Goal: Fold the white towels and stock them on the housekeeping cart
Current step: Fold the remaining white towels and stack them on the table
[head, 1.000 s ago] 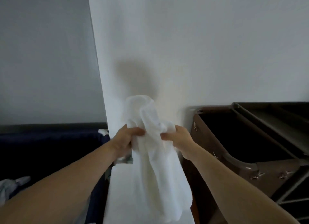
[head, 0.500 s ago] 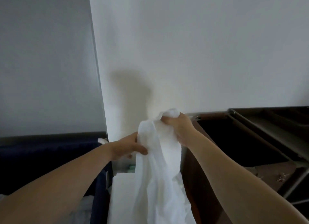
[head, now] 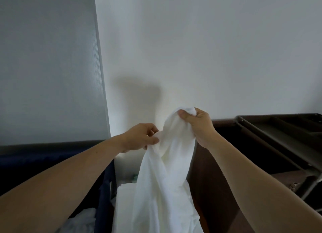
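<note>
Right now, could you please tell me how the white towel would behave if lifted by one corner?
Probably floppy: the towel hangs in loose folds below the right hand, which grips its top. It seems light, since the left hand only pinches an edge. It would likely sag and bunch, not hold shape.

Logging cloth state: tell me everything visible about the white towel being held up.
The white towel is thin, crumpled cloth, unfolded, hanging in loose vertical folds. The right grip clutches its bunched top, the highest point; the left grip pinches an edge lower, to the left. Its lower part drops out of frame.
</note>
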Motion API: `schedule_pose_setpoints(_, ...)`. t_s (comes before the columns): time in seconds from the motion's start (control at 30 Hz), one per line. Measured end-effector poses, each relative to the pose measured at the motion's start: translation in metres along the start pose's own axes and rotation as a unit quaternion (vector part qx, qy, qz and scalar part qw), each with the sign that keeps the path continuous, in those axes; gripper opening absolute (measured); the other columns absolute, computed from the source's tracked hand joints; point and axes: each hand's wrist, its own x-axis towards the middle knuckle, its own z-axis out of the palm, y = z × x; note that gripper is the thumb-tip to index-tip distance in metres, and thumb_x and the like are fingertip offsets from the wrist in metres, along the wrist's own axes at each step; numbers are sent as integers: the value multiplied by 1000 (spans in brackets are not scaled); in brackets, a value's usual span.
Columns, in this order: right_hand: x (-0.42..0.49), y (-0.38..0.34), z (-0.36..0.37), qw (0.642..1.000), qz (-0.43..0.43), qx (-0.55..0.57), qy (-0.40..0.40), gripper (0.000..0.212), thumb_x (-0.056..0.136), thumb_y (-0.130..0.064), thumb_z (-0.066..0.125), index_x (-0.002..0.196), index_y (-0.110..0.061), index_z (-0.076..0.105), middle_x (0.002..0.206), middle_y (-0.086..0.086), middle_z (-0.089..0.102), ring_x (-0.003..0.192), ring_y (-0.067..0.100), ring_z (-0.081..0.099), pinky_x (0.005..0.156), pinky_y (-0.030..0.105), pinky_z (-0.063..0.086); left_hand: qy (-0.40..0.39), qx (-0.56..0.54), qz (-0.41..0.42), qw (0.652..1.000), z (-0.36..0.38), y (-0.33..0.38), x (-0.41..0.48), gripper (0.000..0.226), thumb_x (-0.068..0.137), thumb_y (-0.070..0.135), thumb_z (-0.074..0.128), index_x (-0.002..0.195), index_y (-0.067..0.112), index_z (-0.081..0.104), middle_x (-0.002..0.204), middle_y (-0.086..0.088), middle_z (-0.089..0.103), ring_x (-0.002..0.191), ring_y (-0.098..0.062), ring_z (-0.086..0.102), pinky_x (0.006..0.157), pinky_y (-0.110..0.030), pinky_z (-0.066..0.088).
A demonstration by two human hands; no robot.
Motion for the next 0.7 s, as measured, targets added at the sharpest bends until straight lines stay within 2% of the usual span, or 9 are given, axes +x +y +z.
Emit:
schedule_pose_setpoints(0.1,-1,-5,-6,998,17,50,-39,11,92,-17,71,93,-7,70,96,18,71,89,33,68,90,53,55,-54,106,-47,992,1,-7,-1,15,92,11,57,105,17,60,104,-3,65,90,-23,66,67,-29,59)
schedule_pose_setpoints(0.2,-2,-11,-8,996,14,75,-55,12,93,-20,68,92,-8,70,93,15,72,86,31,70,84,47,57,4,123,-92,988,5,-16,-1,11,92,11,48,93,11,59,90,-2,59,74,-17,56,58,-24,46)
schedule_pose_setpoints(0.33,5,-20,-24,991,-11,129,38,11,96,-20,66,96,-11,71,91,10,75,87,28,73,86,45,60,167,67,-154,972,-8,-35,3,17,91,6,42,75,9,46,80,-4,47,67,-18,42,56,-27,33)
schedule_pose_setpoints(0.43,9,-20,-32,989,-13,122,88,14,97,-23,65,103,-11,70,99,10,74,99,31,72,93,46,57,130,131,-184,966,-18,-47,-1,18,93,8,48,75,12,47,81,-4,48,75,-21,46,56,-24,35)
schedule_pose_setpoints(0.5,4,-16,-26,993,11,110,34,13,98,-23,64,98,-11,70,92,10,74,87,28,73,81,42,61,19,130,-164,978,-11,-44,-6,9,88,14,61,94,16,53,100,-3,53,84,-18,49,67,-25,40)
schedule_pose_setpoints(0.53,1,-14,-21,993,28,113,-2,14,98,-21,63,96,-10,70,89,11,74,82,27,72,74,40,62,-35,109,-145,983,-4,-39,-7,32,85,18,67,115,19,53,117,0,52,95,-16,50,78,-26,42)
schedule_pose_setpoints(0.6,-5,-13,-13,988,62,120,-75,14,98,-20,61,91,-9,69,85,10,71,79,25,70,69,36,61,-72,53,-81,993,12,-21,-6,83,81,26,77,150,30,29,139,13,36,122,-13,43,100,-29,39)
schedule_pose_setpoints(0.63,-6,-14,-10,984,73,120,-109,15,97,-20,61,89,-9,67,83,9,70,78,24,69,69,36,60,-66,28,-33,997,19,-9,-4,96,79,32,81,154,35,21,145,18,31,130,-11,39,107,-31,36)
schedule_pose_setpoints(0.7,-8,-16,-9,978,90,111,-154,18,94,-24,61,85,-9,64,80,9,65,77,25,66,71,37,58,-60,-9,60,996,30,16,-2,95,77,40,83,153,39,26,150,20,38,134,-10,43,110,-36,39)
